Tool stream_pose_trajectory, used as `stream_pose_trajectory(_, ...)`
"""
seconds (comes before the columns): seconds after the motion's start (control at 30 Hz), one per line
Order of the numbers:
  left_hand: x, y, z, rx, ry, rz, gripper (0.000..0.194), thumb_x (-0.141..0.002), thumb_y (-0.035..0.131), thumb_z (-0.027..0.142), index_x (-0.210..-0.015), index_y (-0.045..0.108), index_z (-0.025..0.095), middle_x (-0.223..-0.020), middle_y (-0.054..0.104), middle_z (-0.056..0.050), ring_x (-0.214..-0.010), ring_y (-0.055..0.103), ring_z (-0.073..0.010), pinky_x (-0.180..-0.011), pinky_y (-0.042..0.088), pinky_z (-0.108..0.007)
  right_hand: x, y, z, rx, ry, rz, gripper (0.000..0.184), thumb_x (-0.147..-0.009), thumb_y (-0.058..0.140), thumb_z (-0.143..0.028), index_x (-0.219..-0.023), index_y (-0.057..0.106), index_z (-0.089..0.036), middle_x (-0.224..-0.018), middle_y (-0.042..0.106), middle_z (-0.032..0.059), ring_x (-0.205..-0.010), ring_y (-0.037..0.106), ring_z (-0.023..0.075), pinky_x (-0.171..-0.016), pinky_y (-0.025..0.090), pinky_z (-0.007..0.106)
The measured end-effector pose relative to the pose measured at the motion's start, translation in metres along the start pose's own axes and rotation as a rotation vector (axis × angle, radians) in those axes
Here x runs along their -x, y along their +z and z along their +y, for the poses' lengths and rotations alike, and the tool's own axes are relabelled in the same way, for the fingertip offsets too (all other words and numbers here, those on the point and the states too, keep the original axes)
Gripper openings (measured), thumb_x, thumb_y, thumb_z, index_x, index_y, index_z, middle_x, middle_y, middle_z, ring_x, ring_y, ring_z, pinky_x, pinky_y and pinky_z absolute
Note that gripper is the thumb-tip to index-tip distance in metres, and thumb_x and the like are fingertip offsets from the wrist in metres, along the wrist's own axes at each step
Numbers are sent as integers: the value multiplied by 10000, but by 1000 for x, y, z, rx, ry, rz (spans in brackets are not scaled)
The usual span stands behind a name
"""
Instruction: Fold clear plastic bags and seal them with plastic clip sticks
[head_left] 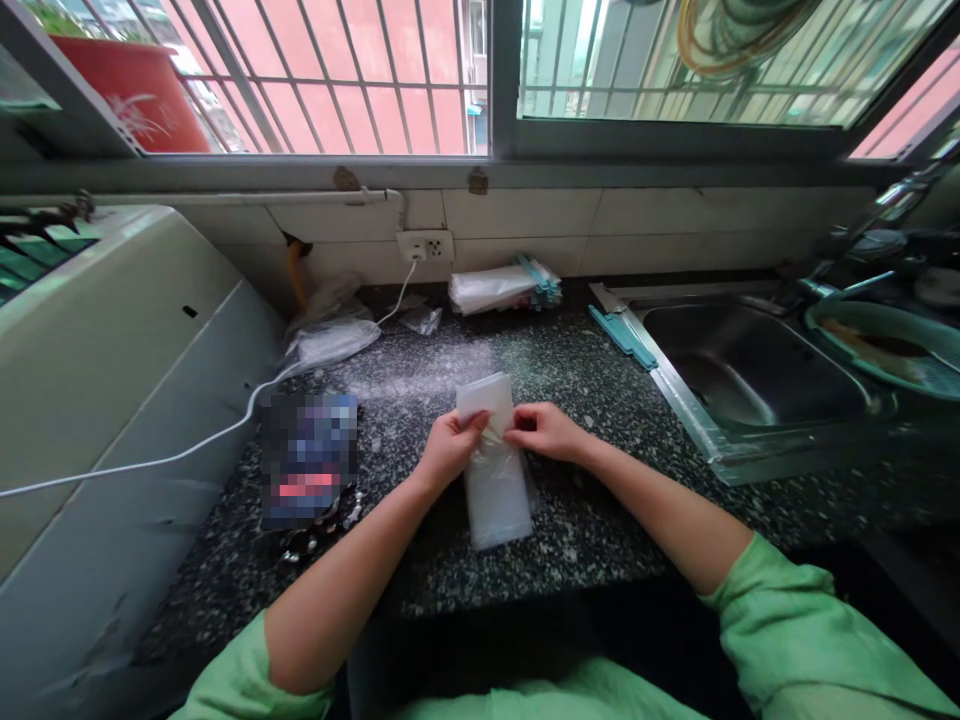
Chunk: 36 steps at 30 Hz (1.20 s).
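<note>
A folded stack of clear plastic bags point(496, 500) hangs between my hands over the front of the speckled counter. My left hand point(450, 445) grips its left edge, with the thumb lying across the front. At the right edge, my right hand point(551, 432) pinches the plastic between thumb and curled fingers. The upper part of the stack stands up above both hands, and its lower part reaches toward the counter's front. Fingers behind the plastic are hidden.
Folded plastic bags with blue bands point(499, 288) lie by the wall. Blue strips point(622, 338) rest beside the steel sink point(757, 360). A blurred-out flat item point(311, 460) lies left, near a white cable point(202, 455). A green basket point(892, 345) stands at the sink's right.
</note>
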<state>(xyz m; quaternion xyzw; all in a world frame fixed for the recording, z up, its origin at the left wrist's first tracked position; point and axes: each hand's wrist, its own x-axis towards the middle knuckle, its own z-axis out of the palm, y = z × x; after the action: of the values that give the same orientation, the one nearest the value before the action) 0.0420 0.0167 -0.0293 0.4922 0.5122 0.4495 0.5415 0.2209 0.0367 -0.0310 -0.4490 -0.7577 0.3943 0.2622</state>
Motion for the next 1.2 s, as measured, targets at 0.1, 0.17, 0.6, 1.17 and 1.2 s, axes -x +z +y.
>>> stream_pose_trajectory(0.1, -1, -1, 0, 32, -32, -10, 375, -520, 716, 469, -606, 630, 114, -517, 590, 3, -469, 477, -94, -487, 360, -215, -9, -42, 21, 298, 39, 351, 196, -771, 570, -335, -796, 653, -160, -787, 642, 63, -710, 550, 168, -675, 421, 293)
stream_pose_trajectory(0.17, -1, -1, 1, 54, -51, -33, 359, -508, 725, 448, -607, 634, 115, -528, 604, -3, -478, 495, -98, -498, 374, -217, -12, -78, 44, 625, 164, 644, 198, -788, 540, -285, -862, 661, -147, -895, 630, 121, -839, 531, 229, -743, 395, 353)
stream_pose_trajectory(0.6, -4, -4, -3, 63, -80, -76, 350, -510, 726, 431, -617, 623, 114, -530, 597, 3, -470, 495, -93, -489, 369, -209, -11, -124, 95, 948, 438, 715, 307, -786, 532, -336, -1020, 667, -191, -959, 606, 125, -850, 514, 246, -673, 346, 328)
stream_pose_trajectory(1.17, -5, -5, -1, 158, -90, -104, 393, -471, 752, 441, -642, 610, 117, -553, 610, 1, -495, 511, -103, -508, 395, -217, 17, -79, 63, 1101, 5, 610, 232, -792, 557, -360, -895, 676, -190, -924, 634, 82, -891, 450, 233, -755, 276, 337)
stream_pose_trajectory(1.2, -5, -5, -1, 163, -97, -117, 394, -471, 755, 438, -646, 611, 116, -561, 614, -3, -504, 519, -106, -518, 403, -221, 17, -76, 62, 1112, 20, 623, 250, -788, 561, -379, -897, 672, -183, -921, 637, 86, -886, 449, 236, -752, 271, 338)
